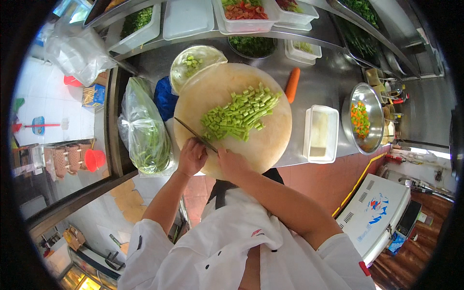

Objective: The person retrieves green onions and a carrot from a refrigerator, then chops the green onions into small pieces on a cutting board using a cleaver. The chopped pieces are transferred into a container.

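A round, pale chopping board [270,145] lies before me on a steel worktop. My right hand [232,163] grips a knife [194,133] at its handle, which the fingers cover. The dark blade points to the upper left, seen nearly edge-on. Close against the near side of the blade, my left hand [192,157] has its fingers curled; whether anything is under them I cannot tell. Just beyond the blade lies a heap of cut green stalks [241,112], short pieces at the left and longer ones at the right. Some pieces sit right beside the blade.
Left of the board is a tied plastic bag of green vegetables [148,145]. Behind it stands a bowl with green pieces [192,63]. To the right are a carrot [293,85], a white plastic container [321,134] and a steel bowl of diced vegetables [362,119]. A shelf [203,35] holding tubs overhangs the back.
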